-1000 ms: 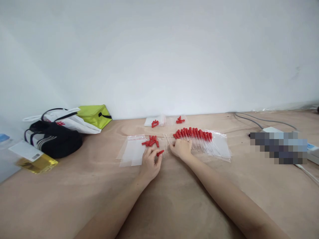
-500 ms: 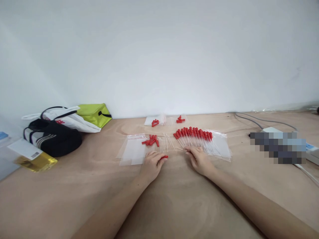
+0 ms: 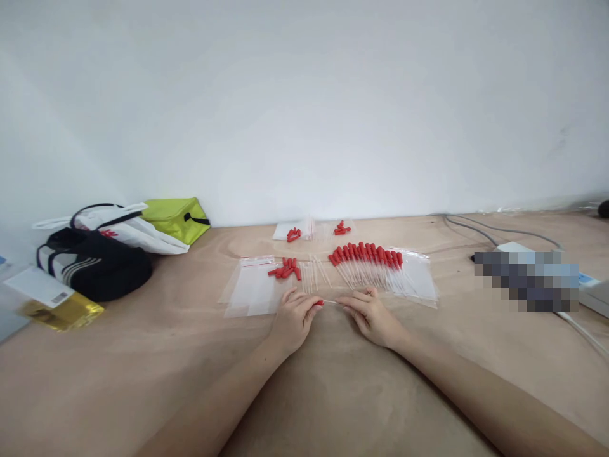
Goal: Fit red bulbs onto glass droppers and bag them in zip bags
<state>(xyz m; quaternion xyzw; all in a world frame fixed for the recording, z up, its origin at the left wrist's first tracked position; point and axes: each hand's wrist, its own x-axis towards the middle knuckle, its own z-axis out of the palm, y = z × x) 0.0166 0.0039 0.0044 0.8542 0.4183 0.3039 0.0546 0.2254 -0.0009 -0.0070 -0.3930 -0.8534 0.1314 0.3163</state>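
Bulb (image 3: 320, 303) pinched by left hand (image 3: 293, 317), nine o'clock; tube (image 3: 330, 302) by right hand (image 3: 373, 315), three; joining seemingly in hand, straight push needed.

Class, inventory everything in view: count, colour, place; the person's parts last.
Held bulb: one, red, centre
Held stick: one, whitish, centre
Capped sticks: over ten, red and whitish, centre-right
Loose bulbs: several, red, centre-left
Loose sticks: several, whitish, centre
Back bulbs: two clusters, red, back
Clear bags: several, transparent, middle and back
Green bag: one, lime, back left
White bag: one, white, left
Striped item: one, black, left
Yellow packet: one, yellow, far left
Pale boxes: count unclear, white, right, partly pixelated
Cables: several, grey and white, right
Dark object: one, black, right edge
Table: one, brown, foreground
Wall: one, greyish, behind
Left hand: one, bare, pinching a bulb
Right hand: one, bare, pinching a stick
Forearms: two, bare, foreground
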